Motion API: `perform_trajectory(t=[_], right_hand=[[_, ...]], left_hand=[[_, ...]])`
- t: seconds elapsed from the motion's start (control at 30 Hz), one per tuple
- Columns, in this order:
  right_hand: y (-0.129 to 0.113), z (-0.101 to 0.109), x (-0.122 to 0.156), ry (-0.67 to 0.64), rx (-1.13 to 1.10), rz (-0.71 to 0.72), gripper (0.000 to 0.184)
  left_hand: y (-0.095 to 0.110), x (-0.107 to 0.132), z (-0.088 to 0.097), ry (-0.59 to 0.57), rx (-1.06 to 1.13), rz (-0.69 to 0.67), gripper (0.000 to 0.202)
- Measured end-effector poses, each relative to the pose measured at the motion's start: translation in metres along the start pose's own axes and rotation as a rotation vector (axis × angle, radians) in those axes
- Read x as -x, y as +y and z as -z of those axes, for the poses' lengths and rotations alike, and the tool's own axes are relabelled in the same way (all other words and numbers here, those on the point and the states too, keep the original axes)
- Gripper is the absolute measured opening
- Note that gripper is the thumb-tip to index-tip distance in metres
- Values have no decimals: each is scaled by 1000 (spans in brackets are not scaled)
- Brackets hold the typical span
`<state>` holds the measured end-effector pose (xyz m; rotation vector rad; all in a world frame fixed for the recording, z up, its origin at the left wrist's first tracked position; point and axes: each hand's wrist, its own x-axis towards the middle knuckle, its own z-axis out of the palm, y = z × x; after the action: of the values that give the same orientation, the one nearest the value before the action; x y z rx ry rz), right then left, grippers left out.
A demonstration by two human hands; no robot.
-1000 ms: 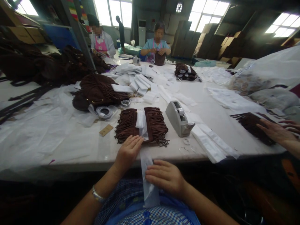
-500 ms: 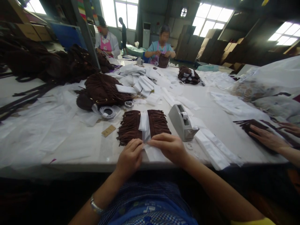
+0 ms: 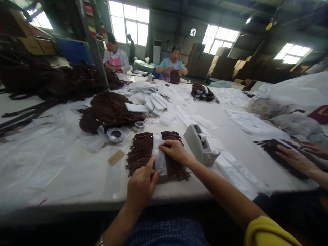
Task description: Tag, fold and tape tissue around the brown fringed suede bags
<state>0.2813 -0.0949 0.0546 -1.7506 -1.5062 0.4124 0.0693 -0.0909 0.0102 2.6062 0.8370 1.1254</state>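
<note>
A brown fringed bag (image 3: 140, 154) lies flat near the front edge of the white table (image 3: 77, 177). A white wrapping strip (image 3: 159, 157) runs down its middle. My left hand (image 3: 141, 186) rests at the bag's near edge, index finger stretched onto the strip's lower end, holding nothing. My right hand (image 3: 174, 150) reaches over the bag's right half, and its fingertips pinch the strip near the top.
A grey tape dispenser (image 3: 201, 144) stands right of the bag, with folded white strips (image 3: 237, 176) beside it. A pile of brown fringed bags (image 3: 109, 109) sits behind. A co-worker's hands (image 3: 294, 159) press another bag at right. Two people work at the far end.
My right hand moved up the strip from the bag's near edge to its top, folding the strip's loose end over the bag. My left hand slid slightly back toward me.
</note>
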Motion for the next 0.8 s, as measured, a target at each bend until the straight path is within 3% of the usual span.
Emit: perform_trajectory(t=[0.33,0.53,0.67,0.8], right_hand=[[12,-12,-8,78,102,-102,15],[12,-13,-9,101,65,-141,34],[12,-12,-11,108,87,-138,41],[13,-9,-19,73,48,-146,48]], left_hand=[[3,-16,-5,-29,-263,-61,32],[7,-24,-5,-140,-339,-114,30],[5,-33,-8,-169,-314,-217,35],[-9,-38,-20,-275,-302,-266,47]])
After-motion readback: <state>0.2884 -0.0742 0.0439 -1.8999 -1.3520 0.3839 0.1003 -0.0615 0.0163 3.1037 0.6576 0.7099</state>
